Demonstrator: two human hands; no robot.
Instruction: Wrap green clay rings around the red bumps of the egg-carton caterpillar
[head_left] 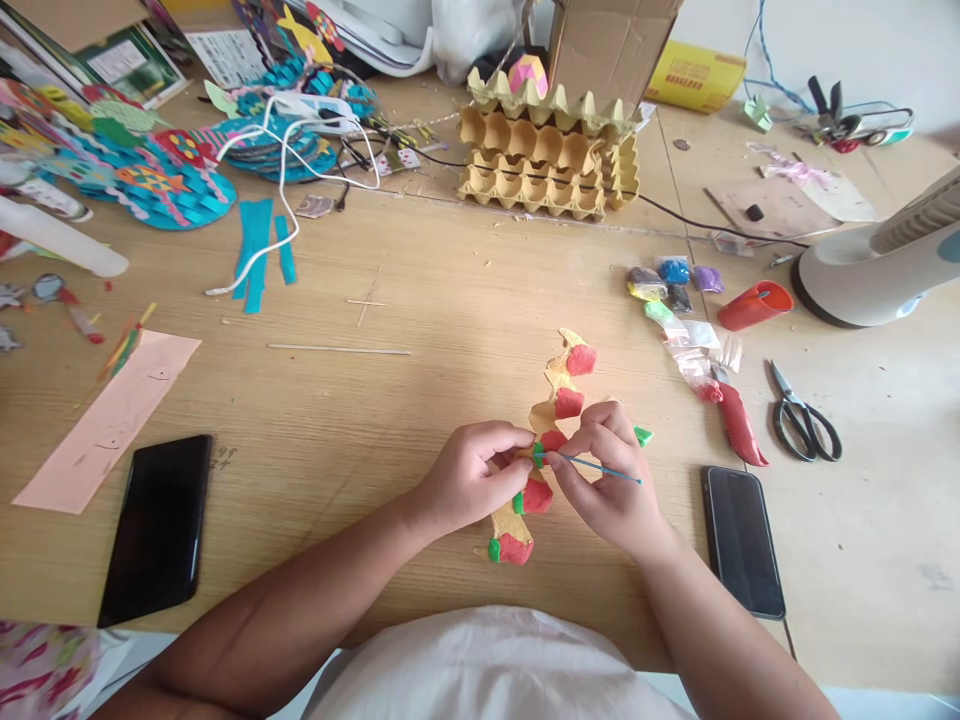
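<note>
Cardboard strip [559,385], cut from egg carton and studded with red clay lumps [581,360], lies on the counter [390,400] just in front of the person. Its long axis runs from near the body away and slightly to the right. The left hand [469,480] comes in from the strip's left side, its fingers [517,445] closed in a pinch on the strip about midway along, right at a small bit of green clay [538,455]. The right hand [611,480] sits on the opposite side, its fingers gripping a thin blue stick [604,470]. The stick lies almost crosswise to the strip, tip pointing left and touching, or just short of, the green bit. Both hands are equally close; the stick's tip is nearest. A phone [742,540] and scissors [804,425] lie to the right, well apart.
</note>
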